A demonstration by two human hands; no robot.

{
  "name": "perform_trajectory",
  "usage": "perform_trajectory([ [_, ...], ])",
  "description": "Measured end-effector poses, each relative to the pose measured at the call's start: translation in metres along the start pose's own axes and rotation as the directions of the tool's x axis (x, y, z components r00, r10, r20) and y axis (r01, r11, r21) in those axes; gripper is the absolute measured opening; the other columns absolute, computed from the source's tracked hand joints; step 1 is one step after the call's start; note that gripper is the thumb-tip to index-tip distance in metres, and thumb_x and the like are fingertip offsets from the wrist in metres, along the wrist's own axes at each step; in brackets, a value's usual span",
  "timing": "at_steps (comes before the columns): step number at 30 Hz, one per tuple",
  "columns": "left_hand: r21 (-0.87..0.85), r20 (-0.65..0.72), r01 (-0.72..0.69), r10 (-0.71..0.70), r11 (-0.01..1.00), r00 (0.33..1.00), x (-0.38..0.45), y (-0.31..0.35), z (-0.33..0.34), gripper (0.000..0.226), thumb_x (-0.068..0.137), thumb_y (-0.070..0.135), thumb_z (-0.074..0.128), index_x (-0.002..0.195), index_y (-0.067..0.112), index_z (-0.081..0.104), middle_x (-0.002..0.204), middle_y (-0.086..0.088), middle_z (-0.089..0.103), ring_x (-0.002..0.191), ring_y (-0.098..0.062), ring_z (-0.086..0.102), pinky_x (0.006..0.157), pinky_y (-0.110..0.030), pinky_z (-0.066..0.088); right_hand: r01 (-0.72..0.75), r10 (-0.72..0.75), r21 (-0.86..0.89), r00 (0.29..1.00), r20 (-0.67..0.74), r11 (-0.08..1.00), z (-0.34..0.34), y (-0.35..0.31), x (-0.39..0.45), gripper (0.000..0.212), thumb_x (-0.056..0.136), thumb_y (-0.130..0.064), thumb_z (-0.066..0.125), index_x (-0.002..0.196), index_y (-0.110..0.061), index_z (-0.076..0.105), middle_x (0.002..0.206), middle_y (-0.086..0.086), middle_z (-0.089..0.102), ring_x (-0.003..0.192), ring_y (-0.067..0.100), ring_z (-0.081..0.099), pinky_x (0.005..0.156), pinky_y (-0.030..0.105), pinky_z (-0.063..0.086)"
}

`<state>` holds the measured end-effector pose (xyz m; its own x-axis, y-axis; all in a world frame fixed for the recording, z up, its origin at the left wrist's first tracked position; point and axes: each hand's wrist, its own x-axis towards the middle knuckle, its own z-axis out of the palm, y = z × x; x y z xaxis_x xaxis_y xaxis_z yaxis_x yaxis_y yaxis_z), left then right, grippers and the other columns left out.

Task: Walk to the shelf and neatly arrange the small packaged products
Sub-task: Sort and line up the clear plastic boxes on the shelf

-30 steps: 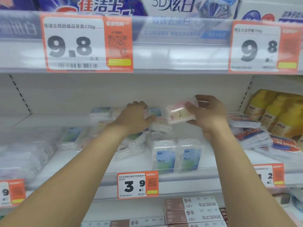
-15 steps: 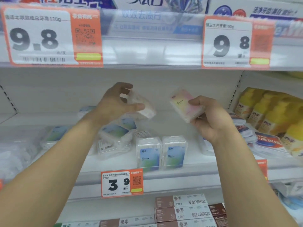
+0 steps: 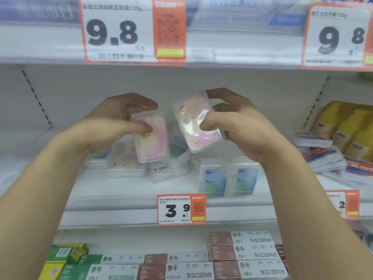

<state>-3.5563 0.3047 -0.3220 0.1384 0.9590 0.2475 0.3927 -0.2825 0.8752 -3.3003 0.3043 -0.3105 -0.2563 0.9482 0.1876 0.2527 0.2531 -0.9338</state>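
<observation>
My left hand [image 3: 121, 122] grips a small clear plastic pack with a pink and yellow card [image 3: 153, 144], held upright above the middle shelf [image 3: 121, 188]. My right hand [image 3: 238, 126] grips a second pink pack [image 3: 196, 122], tilted to the left, close beside the first. Below them, two blue-green packs [image 3: 214, 179] [image 3: 245, 178] stand upright side by side at the shelf front. Behind my left hand, several clear packs [image 3: 129, 164] lie jumbled flat; some are hidden by my hands.
A 3.9 price tag [image 3: 180, 209] hangs on the shelf edge. Yellow bottles [image 3: 347, 128] and flat red-blue packets [image 3: 323, 158] sit at right. The upper shelf rail [image 3: 232, 47] carries 9.8 tags. Boxed toothpaste [image 3: 242, 253] fills the shelf below.
My left hand has lifted a pink pack off the pile and turned it upright. My right hand has brought its pink pack left, close to the other. The view has shifted.
</observation>
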Motion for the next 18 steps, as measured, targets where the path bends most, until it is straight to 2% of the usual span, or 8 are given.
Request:
perform_trajectory([
  [2, 0.063, 0.05, 0.001, -0.004, 0.998, 0.999, -0.008, -0.002, -0.008, 0.051, 0.058, 0.017, 0.078, 0.107, 0.027, 0.07, 0.114, -0.001, 0.07, 0.11, -0.018, 0.065, 0.1, -0.039, 0.05, 0.043, -0.04, -0.108, 0.999, 0.029, 0.993, 0.006, -0.003, 0.0, 0.049, 0.056, -0.024, 0.068, 0.105, -0.029, 0.067, 0.087, 0.0, 0.069, 0.07, 0.01, 0.065, 0.055, 0.019, 0.048],
  [4, 0.173, 0.104, 0.0, -0.018, 0.985, 0.994, -0.013, -0.003, -0.015, 0.051, 0.055, 0.029, 0.079, 0.105, 0.035, 0.072, 0.112, 0.007, 0.071, 0.109, -0.013, 0.064, 0.101, -0.042, 0.048, 0.049, -0.044, -0.16, 0.998, 0.036, 0.986, 0.013, -0.003, 0.002, 0.041, 0.056, -0.024, 0.07, 0.097, -0.021, 0.068, 0.092, 0.003, 0.072, 0.081, 0.018, 0.07, 0.067, 0.032, 0.06],
  [6, 0.279, 0.148, -0.02, -0.022, 0.96, 0.989, -0.014, -0.007, -0.018, 0.043, 0.064, 0.024, 0.081, 0.103, 0.038, 0.072, 0.111, 0.016, 0.07, 0.106, -0.003, 0.064, 0.096, -0.032, 0.05, 0.04, -0.026, -0.242, 0.998, 0.061, 0.969, 0.019, -0.001, 0.004, 0.036, 0.058, -0.022, 0.079, 0.092, -0.018, 0.067, 0.096, 0.004, 0.073, 0.09, 0.024, 0.07, 0.08, 0.039, 0.058],
  [8, 0.341, 0.192, -0.043, -0.025, 0.939, 0.981, -0.013, -0.012, -0.016, 0.04, 0.073, 0.012, 0.08, 0.102, 0.037, 0.07, 0.108, 0.02, 0.07, 0.096, 0.005, 0.064, 0.077, -0.012, 0.049, 0.031, 0.008, -0.341, 0.994, 0.114, 0.94, 0.024, -0.001, 0.005, 0.033, 0.063, -0.021, 0.084, 0.09, -0.019, 0.066, 0.095, 0.004, 0.074, 0.09, 0.024, 0.069, 0.08, 0.036, 0.056],
  [10, 0.326, 0.249, -0.045, -0.04, 0.944, 0.968, -0.014, -0.017, -0.012, 0.041, 0.072, 0.01, 0.082, 0.101, 0.036, 0.069, 0.105, 0.019, 0.07, 0.096, 0.002, 0.065, 0.068, -0.009, 0.049, 0.016, 0.054, -0.371, 0.983, 0.178, 0.929, 0.027, 0.0, 0.006, 0.032, 0.064, -0.019, 0.086, 0.089, -0.019, 0.066, 0.093, 0.006, 0.075, 0.091, 0.028, 0.069, 0.086, 0.043, 0.054],
  [12, 0.312, 0.288, -0.043, -0.051, 0.949, 0.956, -0.015, -0.022, -0.007, 0.043, 0.066, 0.015, 0.082, 0.103, 0.033, 0.068, 0.108, 0.017, 0.07, 0.104, -0.002, 0.064, 0.084, -0.018, 0.052, -0.005, 0.11, -0.406, 0.965, 0.237, 0.914, 0.029, 0.003, 0.007, 0.034, 0.064, -0.016, 0.088, 0.092, -0.017, 0.068, 0.091, 0.007, 0.076, 0.092, 0.031, 0.069, 0.091, 0.048, 0.053],
  [14, 0.335, 0.323, -0.04, -0.075, 0.941, 0.943, -0.014, -0.026, -0.002, 0.045, 0.063, 0.018, 0.079, 0.105, 0.031, 0.067, 0.11, 0.015, 0.069, 0.106, 0.0, 0.063, 0.098, -0.025, 0.048, -0.012, 0.166, -0.49, 0.948, 0.271, 0.872, 0.03, 0.007, 0.007, 0.036, 0.063, -0.016, 0.09, 0.092, -0.018, 0.069, 0.087, 0.001, 0.077, 0.089, 0.026, 0.071, 0.092, 0.046, 0.055],
  [18, 0.35, 0.386, -0.037, -0.108, 0.936, 0.916, -0.012, -0.03, 0.01, 0.046, 0.062, 0.021, 0.08, 0.105, 0.03, 0.065, 0.108, 0.016, 0.069, 0.106, 0.002, 0.062, 0.102, -0.03, 0.047, -0.035, 0.258, -0.615, 0.925, 0.278, 0.788, 0.031, 0.011, 0.009, 0.04, 0.061, -0.022, 0.092, 0.094, -0.02, 0.069, 0.087, -0.004, 0.077, 0.086, 0.02, 0.072, 0.09, 0.042, 0.056],
])
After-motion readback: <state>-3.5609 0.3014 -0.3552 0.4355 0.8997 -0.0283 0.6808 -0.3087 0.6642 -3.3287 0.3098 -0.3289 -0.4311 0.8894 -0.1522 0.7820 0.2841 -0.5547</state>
